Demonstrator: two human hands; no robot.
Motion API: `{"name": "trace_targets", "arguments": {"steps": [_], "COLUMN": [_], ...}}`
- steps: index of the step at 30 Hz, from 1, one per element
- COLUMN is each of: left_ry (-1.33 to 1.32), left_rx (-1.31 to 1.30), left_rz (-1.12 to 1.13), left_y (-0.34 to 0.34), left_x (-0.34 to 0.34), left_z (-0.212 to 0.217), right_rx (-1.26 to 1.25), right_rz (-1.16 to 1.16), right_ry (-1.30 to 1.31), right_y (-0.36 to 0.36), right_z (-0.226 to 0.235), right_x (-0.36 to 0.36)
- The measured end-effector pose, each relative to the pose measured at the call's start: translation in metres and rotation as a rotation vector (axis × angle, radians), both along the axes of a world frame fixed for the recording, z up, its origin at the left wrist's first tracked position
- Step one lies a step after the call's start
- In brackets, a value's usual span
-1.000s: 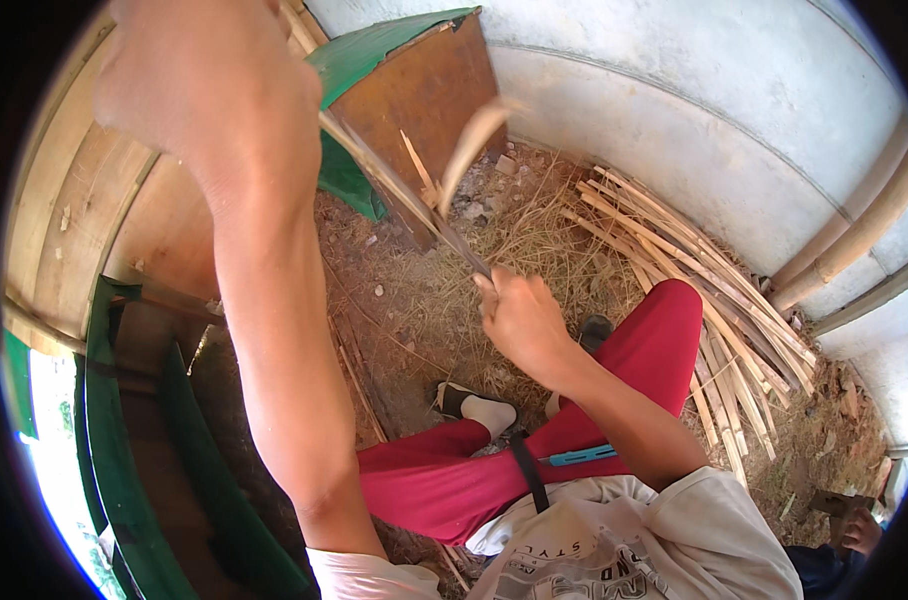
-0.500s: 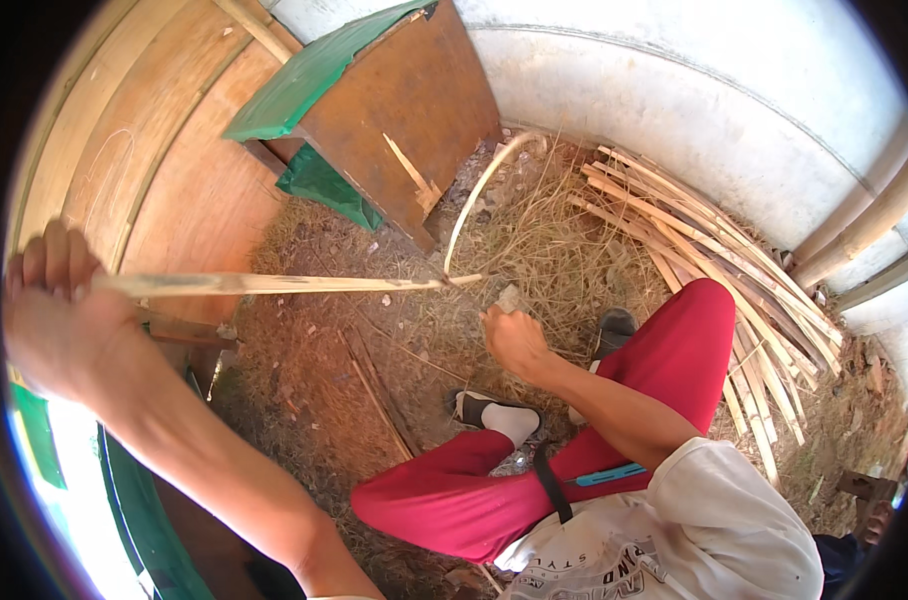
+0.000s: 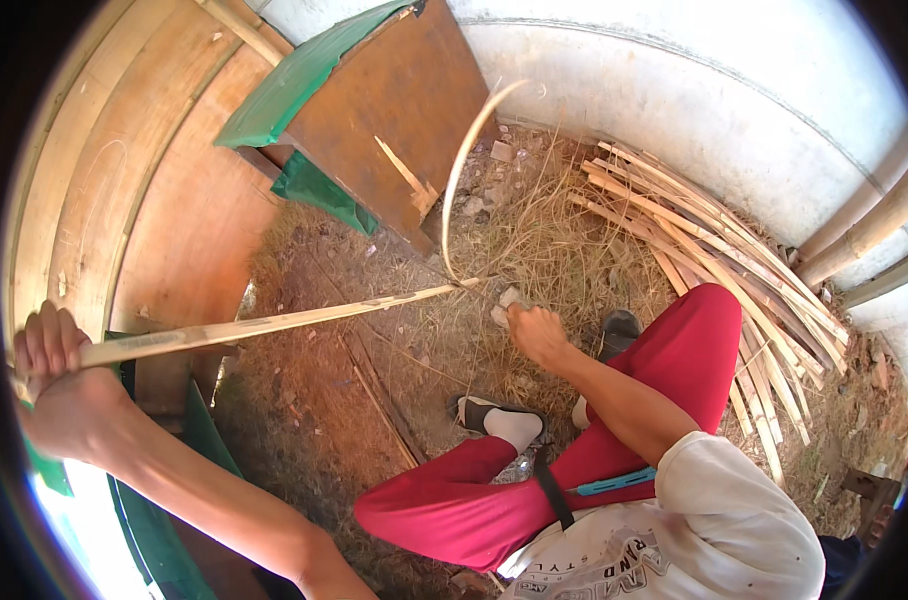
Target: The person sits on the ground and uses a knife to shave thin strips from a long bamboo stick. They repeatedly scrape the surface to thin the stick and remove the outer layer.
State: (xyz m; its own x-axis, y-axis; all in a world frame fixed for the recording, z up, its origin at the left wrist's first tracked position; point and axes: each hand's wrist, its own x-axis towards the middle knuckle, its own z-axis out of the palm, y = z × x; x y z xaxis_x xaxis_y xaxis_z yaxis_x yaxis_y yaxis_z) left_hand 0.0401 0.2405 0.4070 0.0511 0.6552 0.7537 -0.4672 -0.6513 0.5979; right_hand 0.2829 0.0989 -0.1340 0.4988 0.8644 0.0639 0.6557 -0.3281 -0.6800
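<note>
My left hand [image 3: 56,365], raised at the far left, is closed round one end of a long pale bamboo strip [image 3: 274,322]. The strip slants up to the right, toward the middle of the view. My right hand [image 3: 539,335] is closed on a knife [image 3: 507,303] with a pale grip end. Its thin dark blade, hard to make out, meets the strip near its right end. From that spot a long curved sliver [image 3: 458,190] peels upward, still joined to the strip. The knuckles hide most of the knife's grip.
Many split bamboo strips [image 3: 714,260] lie piled at the right against a pale wall [image 3: 674,90]. A brown wooden box [image 3: 404,110] with green covering stands ahead. Straw and shavings [image 3: 554,220] cover the floor by my bent, red-clad legs [image 3: 674,350]. Plywood [image 3: 164,180] lines the left.
My left hand has moved down, tilting the strip's near end lower. My right hand has shifted slightly right and down. The peeled sliver has swung upward and straightened.
</note>
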Motion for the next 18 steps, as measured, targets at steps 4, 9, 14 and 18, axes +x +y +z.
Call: {"name": "trace_targets", "arguments": {"steps": [4, 9, 14, 18], "left_ry": [0.137, 0.257, 0.079, 0.065], "left_rx": [0.043, 0.123, -0.042, -0.167], "left_rz": [0.059, 0.336, 0.191, 0.207], "left_y": [-0.045, 0.008, 0.002, -0.001], "left_x": [0.043, 0.060, 0.108, 0.123], "left_z": [-0.050, -0.222, -0.319, -0.318], "right_rx": [0.086, 0.095, 0.066, 0.090], "right_rz": [-0.027, -0.013, 0.001, 0.001], "right_ry": [-0.015, -0.026, 0.011, 0.028], "right_y": [-0.001, 0.000, -0.005, -0.011], "right_z": [0.009, 0.008, 0.012, 0.028], "right_x": [-0.009, -0.011, -0.010, -0.007]}}
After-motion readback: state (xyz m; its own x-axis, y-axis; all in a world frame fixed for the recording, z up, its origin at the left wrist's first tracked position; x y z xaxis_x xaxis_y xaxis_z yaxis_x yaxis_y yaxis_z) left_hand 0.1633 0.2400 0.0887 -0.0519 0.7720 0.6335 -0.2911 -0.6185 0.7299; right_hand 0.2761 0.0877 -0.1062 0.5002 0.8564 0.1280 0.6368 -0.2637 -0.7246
